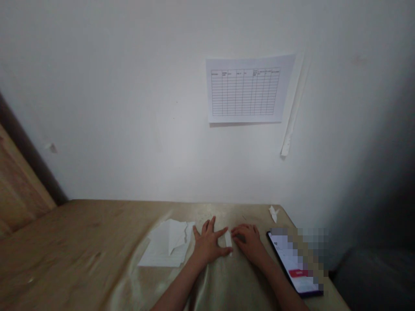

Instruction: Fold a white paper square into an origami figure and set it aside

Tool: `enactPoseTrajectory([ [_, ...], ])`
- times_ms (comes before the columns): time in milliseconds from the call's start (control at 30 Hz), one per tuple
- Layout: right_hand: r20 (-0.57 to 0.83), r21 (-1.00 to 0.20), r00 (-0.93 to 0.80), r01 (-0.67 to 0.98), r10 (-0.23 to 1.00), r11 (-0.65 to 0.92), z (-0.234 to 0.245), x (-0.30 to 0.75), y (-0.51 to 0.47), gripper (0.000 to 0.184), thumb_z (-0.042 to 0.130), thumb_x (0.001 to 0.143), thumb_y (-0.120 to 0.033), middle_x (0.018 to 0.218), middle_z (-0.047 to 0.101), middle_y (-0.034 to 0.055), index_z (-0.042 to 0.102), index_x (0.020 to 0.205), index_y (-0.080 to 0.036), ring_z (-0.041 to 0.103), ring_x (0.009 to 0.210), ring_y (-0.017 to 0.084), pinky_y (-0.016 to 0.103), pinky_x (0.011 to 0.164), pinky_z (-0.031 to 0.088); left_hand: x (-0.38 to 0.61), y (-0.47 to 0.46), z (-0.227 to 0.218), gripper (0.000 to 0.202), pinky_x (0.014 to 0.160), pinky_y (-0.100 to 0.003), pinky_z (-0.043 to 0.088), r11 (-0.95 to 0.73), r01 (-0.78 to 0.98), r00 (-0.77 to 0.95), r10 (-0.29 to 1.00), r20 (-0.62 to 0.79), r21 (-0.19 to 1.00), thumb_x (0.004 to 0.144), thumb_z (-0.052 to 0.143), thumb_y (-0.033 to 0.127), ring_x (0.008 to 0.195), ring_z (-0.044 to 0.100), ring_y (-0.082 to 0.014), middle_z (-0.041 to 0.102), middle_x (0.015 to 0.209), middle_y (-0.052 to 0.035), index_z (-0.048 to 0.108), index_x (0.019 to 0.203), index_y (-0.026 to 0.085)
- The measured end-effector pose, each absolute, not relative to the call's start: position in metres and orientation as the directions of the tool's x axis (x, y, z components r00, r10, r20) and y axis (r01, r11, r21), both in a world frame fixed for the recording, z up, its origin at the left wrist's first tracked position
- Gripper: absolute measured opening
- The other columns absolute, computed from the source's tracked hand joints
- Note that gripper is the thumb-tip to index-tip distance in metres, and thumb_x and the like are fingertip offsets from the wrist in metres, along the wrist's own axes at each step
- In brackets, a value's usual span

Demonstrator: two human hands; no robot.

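A small, narrow strip of white paper (228, 240) lies on the tabletop (87, 255), toward the back edge and nearer the right edge than the back left corner. Its length runs roughly from the back edge toward the person, and it sits between the two hands, just beyond the left thumb and index finger and just beside the right fingertips.

The left hand (208, 244) is spread wide, palm down, with its index finger at the far end of the strip and its thumb at the near end; it looks laid against the paper, not closed around it. The right hand (248, 240) is bent at the knuckles, its fingers curled in toward the strip's right side. Whether those fingertips pinch the paper or only rest by it cannot be told. Both forearms reach in from the near side, angled inward.

Just left of the left hand is a loose pile of white paper (154, 248), a torn-edged, folded piece lying on top. To the right of the right forearm a phone (293, 268), its screen lit and partly pixelated, lies slanted along the right edge. A crumpled white scrap (274, 214) sits close to the back right corner.

The back edge meets a pale wall (113, 108), where a printed sheet (244, 93) with a ruled grid hangs above and beyond the hands.
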State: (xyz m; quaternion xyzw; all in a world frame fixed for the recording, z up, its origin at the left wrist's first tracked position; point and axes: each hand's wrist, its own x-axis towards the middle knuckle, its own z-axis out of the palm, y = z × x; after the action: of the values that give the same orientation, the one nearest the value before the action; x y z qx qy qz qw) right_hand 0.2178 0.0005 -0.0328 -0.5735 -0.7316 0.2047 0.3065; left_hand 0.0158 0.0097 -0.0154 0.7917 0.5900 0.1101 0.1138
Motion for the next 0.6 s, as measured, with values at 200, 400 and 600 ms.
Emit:
enactPoseTrajectory([
  [200, 0.189, -0.655, -0.163, 0.714, 0.968, 0.248, -0.033, 0.220, 0.001, 0.025, 0.054, 0.083, -0.025, 0.119, 0.070, 0.0006, 0.072, 0.099, -0.031, 0.051, 0.124, 0.024, 0.049, 0.116, 0.012, 0.015, 0.006, -0.017, 0.090, 0.109, -0.078, -0.006, -0.318, 0.904, 0.324, 0.946, 0.028, 0.287, 0.060, 0.063, 0.085, 0.151, 0.014, -0.0419, 0.016, 0.166, -0.0049, 0.042, 0.141, 0.053],
  [400, 0.187, -0.656, -0.182, 0.708, 0.965, 0.260, -0.031, 0.222, -0.001, 0.026, 0.057, 0.081, -0.022, 0.120, 0.069, -0.0009, 0.072, 0.100, -0.032, 0.050, 0.125, 0.023, 0.048, 0.117, 0.013, 0.015, 0.000, -0.015, 0.093, 0.109, -0.078, -0.008, -0.349, 0.888, 0.357, 0.934, 0.029, 0.298, 0.061, 0.061, 0.086, 0.150, 0.016, -0.0418, 0.019, 0.165, -0.0077, 0.041, 0.144, 0.050],
  [600, 0.167, -0.635, -0.221, 0.722, 0.961, 0.276, -0.031, 0.223, 0.002, 0.025, 0.063, 0.078, -0.023, 0.119, 0.071, -0.0003, 0.076, 0.098, -0.033, 0.048, 0.129, 0.026, 0.050, 0.116, 0.016, 0.017, -0.007, -0.011, 0.091, 0.110, -0.076, -0.011, -0.386, 0.873, 0.388, 0.920, 0.054, 0.298, 0.065, 0.061, 0.083, 0.150, 0.017, -0.0421, 0.024, 0.164, -0.0101, 0.042, 0.145, 0.045],
])
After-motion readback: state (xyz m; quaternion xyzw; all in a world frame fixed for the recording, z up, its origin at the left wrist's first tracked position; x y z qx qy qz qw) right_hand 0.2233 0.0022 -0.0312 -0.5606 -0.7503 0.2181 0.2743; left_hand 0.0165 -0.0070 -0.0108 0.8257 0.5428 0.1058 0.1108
